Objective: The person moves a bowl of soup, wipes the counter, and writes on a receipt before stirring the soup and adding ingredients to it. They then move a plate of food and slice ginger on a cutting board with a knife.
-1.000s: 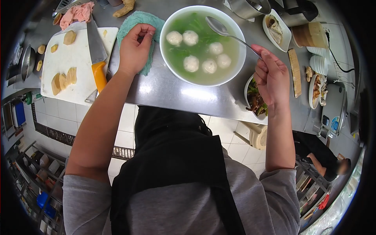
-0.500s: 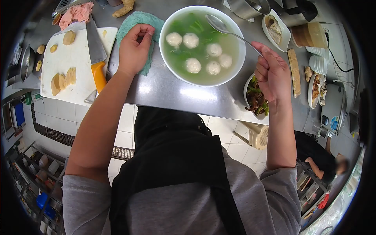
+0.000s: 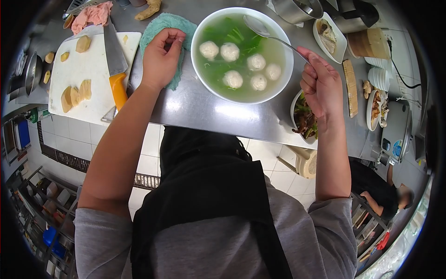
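Observation:
A large white bowl (image 3: 195,69) of clear soup stands on the steel counter, with several pale meatballs (image 3: 230,52) and green leaves (image 3: 234,35) in it. My right hand (image 3: 319,83) pinches the handle of a metal spoon (image 3: 257,26), whose head lies at the bowl's far inner side. Below that hand sits a dish of dark meat and green vegetables (image 3: 304,116), partly covered by my wrist. My left hand (image 3: 161,58) rests closed on a teal cloth (image 3: 160,23), left of the bowl; nothing shows between its curled fingers.
At left, a cleaver (image 3: 114,53) with a yellow handle lies across a white cutting board (image 3: 55,88) with peeled, sliced pieces. A pink cloth (image 3: 92,16) is behind it. Right of the bowl are a fish dish (image 3: 327,37) and small white bowls (image 3: 378,78). Another person (image 3: 374,188) is at far right.
The meatballs have drifted slightly to the right in the soup. Both hands and the spoon have kept nearly the same places.

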### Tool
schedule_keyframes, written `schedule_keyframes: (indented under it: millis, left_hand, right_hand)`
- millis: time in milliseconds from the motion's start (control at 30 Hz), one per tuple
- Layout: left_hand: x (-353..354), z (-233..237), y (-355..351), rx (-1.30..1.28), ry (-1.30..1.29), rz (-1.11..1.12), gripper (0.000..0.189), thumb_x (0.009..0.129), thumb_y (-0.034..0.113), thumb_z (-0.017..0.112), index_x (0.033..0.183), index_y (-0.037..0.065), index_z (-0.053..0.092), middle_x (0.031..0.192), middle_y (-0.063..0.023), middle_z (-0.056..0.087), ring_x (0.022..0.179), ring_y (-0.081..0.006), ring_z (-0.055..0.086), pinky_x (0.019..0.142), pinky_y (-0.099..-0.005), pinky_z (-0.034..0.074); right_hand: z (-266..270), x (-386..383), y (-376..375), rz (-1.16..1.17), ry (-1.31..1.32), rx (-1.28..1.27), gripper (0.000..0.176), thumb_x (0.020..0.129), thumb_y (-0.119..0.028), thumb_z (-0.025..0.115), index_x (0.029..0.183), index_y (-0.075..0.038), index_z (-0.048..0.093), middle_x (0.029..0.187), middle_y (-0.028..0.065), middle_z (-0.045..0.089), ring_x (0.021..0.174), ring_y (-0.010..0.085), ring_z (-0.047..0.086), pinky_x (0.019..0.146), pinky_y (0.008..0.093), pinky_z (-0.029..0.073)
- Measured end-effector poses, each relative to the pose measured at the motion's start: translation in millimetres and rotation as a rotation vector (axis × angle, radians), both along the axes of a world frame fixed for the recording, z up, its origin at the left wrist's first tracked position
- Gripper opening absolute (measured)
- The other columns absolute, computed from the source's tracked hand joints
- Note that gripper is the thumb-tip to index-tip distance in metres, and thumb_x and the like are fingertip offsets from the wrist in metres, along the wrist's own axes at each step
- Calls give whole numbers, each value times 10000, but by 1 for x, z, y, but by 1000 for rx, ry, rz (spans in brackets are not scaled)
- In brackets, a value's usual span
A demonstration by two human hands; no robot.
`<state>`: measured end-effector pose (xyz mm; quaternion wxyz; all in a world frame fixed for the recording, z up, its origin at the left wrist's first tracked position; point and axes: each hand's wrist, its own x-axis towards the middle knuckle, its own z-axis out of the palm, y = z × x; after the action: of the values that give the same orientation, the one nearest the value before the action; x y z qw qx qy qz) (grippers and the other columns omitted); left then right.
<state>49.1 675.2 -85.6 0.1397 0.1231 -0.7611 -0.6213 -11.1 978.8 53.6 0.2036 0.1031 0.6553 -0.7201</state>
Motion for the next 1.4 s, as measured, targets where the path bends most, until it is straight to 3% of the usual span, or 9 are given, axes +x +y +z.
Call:
schedule_keyframes:
  millis: [600,733,833,900,933,1000,1100,1233,1400]
  left_hand:
    - [0,2,1,4,-7,11,105,937,63,583,1019,36,644,927,-8,670,832,-91,594,766,-232,481]
    - [-1,-1,-1,2,-2,1,110,936,62,583,1024,33,641,933,-15,673,840,-91,597,771,-232,480]
    - [-1,-1,-1,1,8,1,113,934,58,582,1026,33,642,938,-19,675,842,-93,600,772,-234,481]
    - [-1,-1,0,3,8,-1,113,934,58,581,1026,33,642,939,-19,675,843,-94,600,773,-234,481]
    - [0,-1,-1,5,8,-1,113,934,57,580,1026,32,642,941,-20,675,844,-95,601,774,-234,481]
    - [-1,0,0,-1,1,3,112,934,58,580,1024,32,642,941,-18,675,843,-95,600,775,-234,480]
    - [0,-1,-1,-3,2,3,110,934,59,581,1022,31,642,941,-15,675,842,-95,599,775,-234,480]
    - [-1,-1,0,15,8,5,108,934,59,581,1019,31,643,936,-11,673,841,-94,595,771,-233,481]
    - [0,2,1,9,2,13,104,934,60,583,1015,30,643,931,-12,672,837,-92,594,769,-231,480]
  right_hand:
    - [3,-22,18,-34,91,-25,305,1011,-145,488,1245,32,569,660,-58,357,527,35,265,467,205,223]
    - [-6,-73,47,-117,85,-261,333,1020,-106,427,1304,61,470,709,-39,336,555,54,261,475,211,227]
    - [-19,-113,67,-212,-118,-645,337,1017,-74,415,1307,96,434,721,-4,349,579,74,307,489,214,277]
    - [-22,-127,70,-231,-239,-906,387,1022,-71,411,1343,140,368,785,47,413,653,128,400,583,237,414]
    - [-25,-133,71,-231,-240,-906,387,1022,-71,411,1343,140,368,785,47,413,653,128,400,583,237,414]
    - [-24,-139,67,-226,-146,-849,312,1025,-87,411,1233,146,411,999,220,583,778,228,570,705,282,554]
    - [-23,-137,61,-141,-36,-759,314,1030,-129,424,1194,139,427,1154,281,570,922,301,617,817,338,582]
    - [-15,-129,47,-119,-12,-582,317,1028,-163,447,1190,109,442,1141,270,579,965,314,626,849,360,578]
    - [-21,-110,47,-74,119,-185,302,1001,-172,511,1231,15,451,1027,149,607,816,210,601,713,308,529]
